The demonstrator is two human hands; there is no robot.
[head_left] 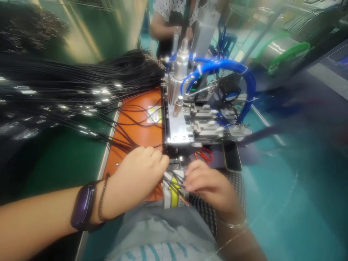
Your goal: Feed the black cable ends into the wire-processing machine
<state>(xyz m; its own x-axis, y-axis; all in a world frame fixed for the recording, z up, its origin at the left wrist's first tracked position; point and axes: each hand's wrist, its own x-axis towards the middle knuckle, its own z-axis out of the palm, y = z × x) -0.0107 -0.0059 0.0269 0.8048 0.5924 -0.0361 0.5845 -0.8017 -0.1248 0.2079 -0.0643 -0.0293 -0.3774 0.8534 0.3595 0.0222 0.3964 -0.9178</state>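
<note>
Black wires (174, 177) are pinched by the right hand (209, 186); the grip of the left hand (138, 179), beside the metal fixture (179, 127), cannot be told.

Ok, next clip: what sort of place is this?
Probably a factory cable-assembly line: a pneumatic bench fixture with blue air hoses, a large bundle of black wires, and a green workbench mat.

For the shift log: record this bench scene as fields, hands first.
Left hand: fingertips beside the black wires, at the front of the pneumatic fixture
Left wrist: dark wristband
Right hand: fingers on the black wires, above a label with a yellow arrow
Bench: wire bundle fanning across an orange board
Fixture: blue air hose looping over it
Beside fixture: smartphone
Beyond: co-worker
</note>
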